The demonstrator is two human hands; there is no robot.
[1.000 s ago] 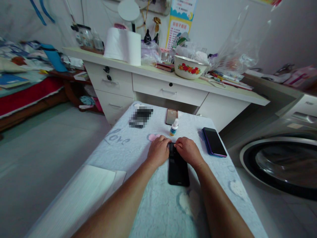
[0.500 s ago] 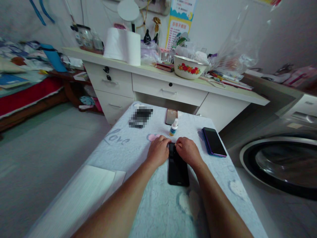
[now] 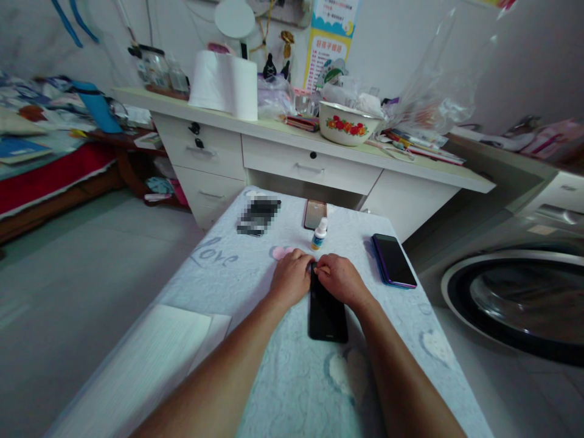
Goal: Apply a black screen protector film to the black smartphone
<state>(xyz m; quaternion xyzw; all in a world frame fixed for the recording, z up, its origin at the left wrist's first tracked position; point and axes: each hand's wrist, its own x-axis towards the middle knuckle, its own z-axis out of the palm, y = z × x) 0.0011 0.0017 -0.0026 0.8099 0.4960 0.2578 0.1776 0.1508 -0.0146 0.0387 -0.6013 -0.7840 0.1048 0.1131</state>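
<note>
A black smartphone [image 3: 327, 319] lies on the cloth-covered table, screen up, its long side running away from me. My left hand [image 3: 291, 275] is closed at its upper left corner, fingers curled against the edge. Over the phone's top end, my right hand [image 3: 341, 278] is pinched, thumb and fingers together on the screen; anything between them is too small or hidden to name. Just beyond both hands stands a small white bottle [image 3: 319, 236] with a blue and yellow label. Behind it lies a flat phone or phone case [image 3: 315, 215] with a brownish surface.
To the right is another phone [image 3: 395, 260] with a blue-purple edge. A blurred-out dark item [image 3: 259, 216] lies at the far left. White sheets [image 3: 150, 359] cover the near left. Past the table stands a white desk [image 3: 278, 153]; a washing machine [image 3: 556, 213] stands right.
My right hand's pinching fingers have shifted slightly left across the top of the smartphone. The left hand and the phone stay almost in place.
</note>
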